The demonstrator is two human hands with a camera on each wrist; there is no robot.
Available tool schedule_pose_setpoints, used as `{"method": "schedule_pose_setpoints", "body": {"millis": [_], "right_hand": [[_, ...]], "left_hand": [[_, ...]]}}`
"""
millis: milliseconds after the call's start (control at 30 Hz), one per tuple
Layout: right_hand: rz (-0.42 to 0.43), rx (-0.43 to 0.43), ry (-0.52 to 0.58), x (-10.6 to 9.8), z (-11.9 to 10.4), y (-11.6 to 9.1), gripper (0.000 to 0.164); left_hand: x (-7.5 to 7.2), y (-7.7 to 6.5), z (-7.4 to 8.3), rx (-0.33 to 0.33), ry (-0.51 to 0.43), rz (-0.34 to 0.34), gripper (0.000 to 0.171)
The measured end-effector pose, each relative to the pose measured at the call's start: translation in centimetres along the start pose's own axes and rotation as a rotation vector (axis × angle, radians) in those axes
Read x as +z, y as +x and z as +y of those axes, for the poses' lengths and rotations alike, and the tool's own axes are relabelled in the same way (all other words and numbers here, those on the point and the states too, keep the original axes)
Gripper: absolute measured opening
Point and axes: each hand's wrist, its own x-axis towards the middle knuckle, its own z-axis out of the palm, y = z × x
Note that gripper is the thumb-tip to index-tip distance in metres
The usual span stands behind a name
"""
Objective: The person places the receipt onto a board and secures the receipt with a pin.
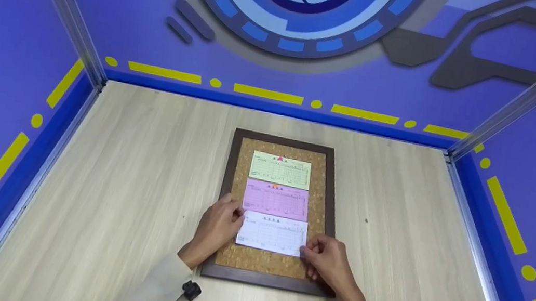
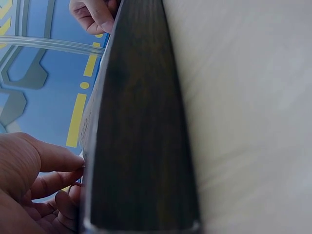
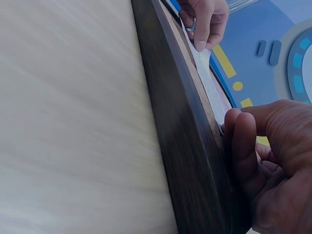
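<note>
A white printed form lies over the lower part of a framed cork board. My left hand pinches its upper left corner with thumb and fingers. At the lower right corner, my right hand pinches the paper's edge. The right wrist view shows the white form stretched between both hands, close over the cork. Above it on the board are a purple form with an orange pin at its top and a pale green form with a pink pin.
The board's dark wooden frame rests on a pale wood-grain table. Blue panels with yellow marks rise at the back and both sides, joined by clear corner posts. Small black devices sit on both wrists.
</note>
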Motion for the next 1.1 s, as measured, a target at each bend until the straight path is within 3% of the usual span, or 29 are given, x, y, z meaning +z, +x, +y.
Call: {"method": "schedule_pose_setpoints", "body": {"millis": [300, 567, 800, 1100], "right_hand": [[0.038, -0.045, 0.011, 0.3, 0.5, -0.5, 0.012], [0.039, -0.113, 0.185, 0.1, 0.9, -0.8, 0.012], [0.050, -0.153, 0.278, -0.4, 1.1, -0.7, 0.012], [0.058, -0.190, 0.271, -1.4, 0.9, -0.1, 0.008]], "left_hand": [[0.2, 0.0, 0.0, 0.021, 0.019, 0.020, 0.006], [0.2, 0.1, -0.2, 0.024, 0.011, 0.029, 0.023], [0.2, 0.0, -0.1, 0.027, 0.019, 0.013, 0.019], [0.1, 0.0, -0.2, 0.032, 0.023, -0.011, 0.014]]}}
